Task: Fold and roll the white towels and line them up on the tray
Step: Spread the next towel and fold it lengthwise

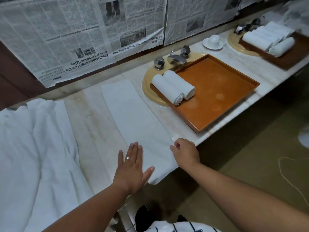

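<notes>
Newspaper (pixel 66 39) covers the wall behind a pale marble counter (pixel 93 118). Left of the left hand, a loose pile (pixel 33 139) of white towels lies crumpled over the counter's near edge. Between pile and hands is bare marble, then a towel (pixel 133 118) folded into a long strip that runs away from the person, its near end hanging slightly over the counter edge. The left hand (pixel 132 166) lies flat on that near end, fingers straight and together, thumb spread, gripping nothing; it wears a ring (pixel 127 158). The right hand (pixel 185 153) sits just beside it at the strip's right edge, fingers curled with the tips against the cloth; whether they pinch it cannot be told. Beyond the right hand, an orange tray (pixel 217 91) rests across a cream basin (pixel 150 92), with chrome taps (pixel 177 58) behind it. Two rolls (pixel 167 88) lie touching side by side at the tray's left end. Farther right and beyond stand a cup (pixel 214 40) on a saucer and a second tray (pixel 284 59) holding more white towels, blurred
</notes>
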